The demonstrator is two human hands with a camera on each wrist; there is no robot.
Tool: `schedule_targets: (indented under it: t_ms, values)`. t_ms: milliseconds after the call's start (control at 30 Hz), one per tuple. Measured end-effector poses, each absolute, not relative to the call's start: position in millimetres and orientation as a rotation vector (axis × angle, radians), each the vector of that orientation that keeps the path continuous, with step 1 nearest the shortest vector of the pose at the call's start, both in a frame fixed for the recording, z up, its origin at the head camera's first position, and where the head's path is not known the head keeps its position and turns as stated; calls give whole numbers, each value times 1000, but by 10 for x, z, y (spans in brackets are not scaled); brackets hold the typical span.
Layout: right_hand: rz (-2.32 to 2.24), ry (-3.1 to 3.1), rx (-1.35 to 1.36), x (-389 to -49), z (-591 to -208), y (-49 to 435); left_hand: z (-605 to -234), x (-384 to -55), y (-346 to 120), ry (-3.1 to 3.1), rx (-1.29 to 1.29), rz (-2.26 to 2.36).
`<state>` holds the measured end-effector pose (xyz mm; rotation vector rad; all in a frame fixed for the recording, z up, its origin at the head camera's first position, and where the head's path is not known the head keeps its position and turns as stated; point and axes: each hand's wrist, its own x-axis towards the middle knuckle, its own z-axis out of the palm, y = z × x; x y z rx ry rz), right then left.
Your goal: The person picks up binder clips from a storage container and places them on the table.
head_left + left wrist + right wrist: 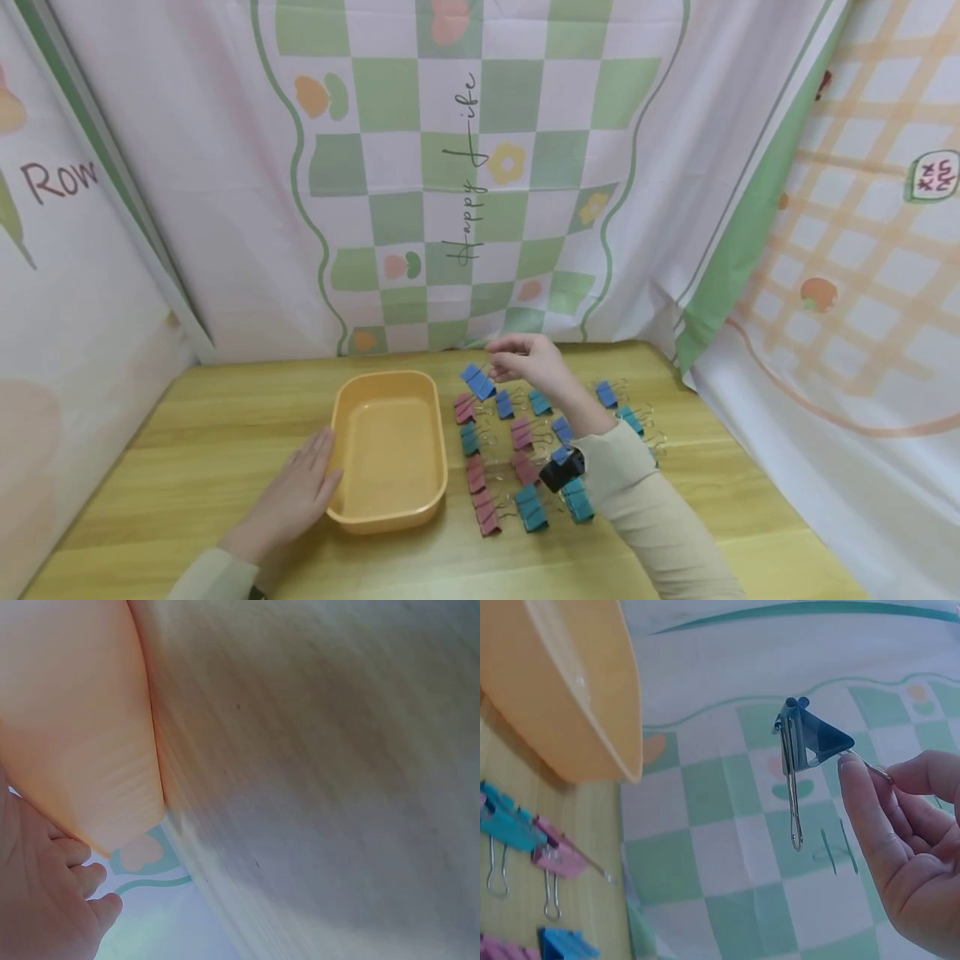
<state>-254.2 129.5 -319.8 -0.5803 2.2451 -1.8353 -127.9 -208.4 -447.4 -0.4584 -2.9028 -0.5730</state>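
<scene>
A blue binder clip (478, 381) hangs in the air from my right hand (531, 367), above the far end of the clips on the table. In the right wrist view, thumb and fingers pinch one wire handle of that binder clip (810, 739), while its other handle dangles free. My left hand (296, 487) lies against the left wall of a yellow plastic tray (442, 475), its fingers fairly straight along the side. The inside of the tray shows only its bare bottom. In the left wrist view, the fingers (90, 881) touch the tray's outer wall (82, 735).
Right of the tray, pink, teal and blue binder clips stand in rough rows, among them a pink clip (486, 512) and a teal clip (532, 508). My right forearm hides some. A checked curtain (450, 183) hangs behind the wooden table (225, 417).
</scene>
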Motion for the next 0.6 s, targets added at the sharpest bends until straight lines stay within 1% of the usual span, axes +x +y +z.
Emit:
schedule_targets:
  t_ms: [233, 600]
  values:
    - [-1826, 2308, -514, -2501, -3265, 1592, -4473, -1278, -2078, -2907, -452, -570]
    - [-1779, 2405, -453, -2470, -3511, 2092, -4467, -1283, -2080, -2907, -459, -554]
